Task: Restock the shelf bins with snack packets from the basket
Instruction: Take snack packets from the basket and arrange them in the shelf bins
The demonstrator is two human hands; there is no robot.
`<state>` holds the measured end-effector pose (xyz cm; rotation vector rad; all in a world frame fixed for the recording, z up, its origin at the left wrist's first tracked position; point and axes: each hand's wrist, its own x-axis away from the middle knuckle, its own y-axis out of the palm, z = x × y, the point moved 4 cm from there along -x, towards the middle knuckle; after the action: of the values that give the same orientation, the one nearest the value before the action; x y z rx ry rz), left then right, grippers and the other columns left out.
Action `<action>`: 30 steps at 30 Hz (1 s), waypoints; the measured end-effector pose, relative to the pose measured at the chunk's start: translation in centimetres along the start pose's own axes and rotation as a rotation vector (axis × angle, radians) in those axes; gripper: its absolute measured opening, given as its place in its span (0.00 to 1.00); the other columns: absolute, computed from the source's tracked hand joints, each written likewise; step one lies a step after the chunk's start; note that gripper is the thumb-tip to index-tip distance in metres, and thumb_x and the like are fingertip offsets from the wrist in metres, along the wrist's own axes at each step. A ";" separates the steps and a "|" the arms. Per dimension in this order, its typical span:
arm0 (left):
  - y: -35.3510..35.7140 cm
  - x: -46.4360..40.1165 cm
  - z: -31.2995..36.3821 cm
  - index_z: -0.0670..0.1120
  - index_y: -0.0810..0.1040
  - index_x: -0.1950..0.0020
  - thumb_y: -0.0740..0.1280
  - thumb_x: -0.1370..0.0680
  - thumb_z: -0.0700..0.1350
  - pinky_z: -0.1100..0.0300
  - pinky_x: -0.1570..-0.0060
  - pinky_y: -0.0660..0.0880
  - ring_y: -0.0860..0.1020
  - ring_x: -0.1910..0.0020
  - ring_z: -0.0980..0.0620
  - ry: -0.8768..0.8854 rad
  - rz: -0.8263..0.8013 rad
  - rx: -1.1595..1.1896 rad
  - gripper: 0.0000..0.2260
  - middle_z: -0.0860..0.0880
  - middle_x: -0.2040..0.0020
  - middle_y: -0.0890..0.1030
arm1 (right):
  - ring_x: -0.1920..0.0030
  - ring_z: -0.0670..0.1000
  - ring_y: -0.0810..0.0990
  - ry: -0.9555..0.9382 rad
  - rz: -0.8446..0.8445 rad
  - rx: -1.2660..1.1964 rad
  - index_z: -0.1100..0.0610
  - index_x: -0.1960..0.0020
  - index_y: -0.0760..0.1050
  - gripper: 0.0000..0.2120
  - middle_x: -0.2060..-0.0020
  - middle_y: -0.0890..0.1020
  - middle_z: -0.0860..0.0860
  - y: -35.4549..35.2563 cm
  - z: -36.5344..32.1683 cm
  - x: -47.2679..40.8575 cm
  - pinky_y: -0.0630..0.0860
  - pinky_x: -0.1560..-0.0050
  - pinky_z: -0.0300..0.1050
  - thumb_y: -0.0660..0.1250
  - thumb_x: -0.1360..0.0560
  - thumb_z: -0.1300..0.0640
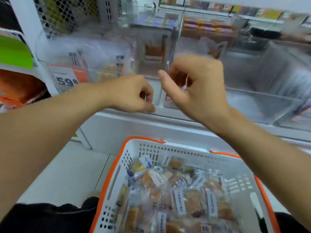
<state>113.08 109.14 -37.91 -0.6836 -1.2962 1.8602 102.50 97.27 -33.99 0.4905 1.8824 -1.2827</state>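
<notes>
A white basket with an orange rim [170, 145] stands low in front of me, holding several clear snack packets [178, 187] with brown pieces and white labels. Above it runs a row of clear plastic shelf bins [151, 52] with packets inside, blurred by motion. My left hand [131, 93] hovers at the bins' front edge with its fingers curled in; I see nothing in it. My right hand [196, 86] is beside it, fingers curled too. A thin white-and-red sliver shows between its fingers, too blurred to tell whether it is held.
A price tag reading 59 [67, 78] sticks to the left bin's front. The white shelf ledge [134, 121] runs under the bins. More bins [262, 101] continue to the right. Orange and green goods [15, 52] fill the shelf at far left. Pale floor [67, 174] lies left of the basket.
</notes>
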 end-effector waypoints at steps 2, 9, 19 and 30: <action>3.6 0.7 -0.3 0.51 0.82 0.54 0.73 0.26 0.52 0.55 0.59 0.77 0.79 0.63 0.54 -0.146 -0.407 -0.044 0.07 0.53 0.64 0.80 | 0.70 0.48 0.69 0.087 -0.162 -0.086 0.53 0.67 0.70 0.15 0.73 0.71 0.46 2.8 0.1 7.0 0.67 0.68 0.45 0.65 0.22 0.50; 7.6 1.9 -1.3 0.52 0.75 0.35 0.71 0.25 0.57 0.58 0.56 0.76 0.79 0.54 0.53 -0.331 -0.791 -0.148 0.21 0.53 0.52 0.80 | 0.50 0.56 0.77 0.580 -1.467 0.045 0.55 0.44 0.74 0.20 0.48 0.77 0.52 13.1 7.0 29.4 0.74 0.52 0.48 0.73 0.27 0.44; 8.4 1.3 -0.6 0.55 0.72 0.35 0.70 0.25 0.57 0.54 0.47 0.76 0.78 0.50 0.52 -0.318 -0.858 -0.158 0.20 0.53 0.49 0.79 | 0.51 0.50 0.77 0.559 -1.459 -0.010 0.51 0.54 0.78 0.09 0.53 0.79 0.47 12.4 9.8 31.6 0.74 0.50 0.43 0.77 0.29 0.58; 5.5 1.1 0.7 0.55 0.71 0.33 0.77 0.32 0.55 0.57 0.49 0.80 0.80 0.45 0.52 -0.245 -0.593 0.214 0.30 0.54 0.41 0.78 | 0.70 0.45 0.69 0.601 -1.082 -0.639 0.55 0.58 0.70 0.11 0.71 0.72 0.46 6.0 7.4 14.5 0.68 0.66 0.40 0.64 0.21 0.68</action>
<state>110.38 108.60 -42.82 0.0537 -1.2507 1.5773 100.61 91.40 -50.21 -0.6639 3.0981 -1.0483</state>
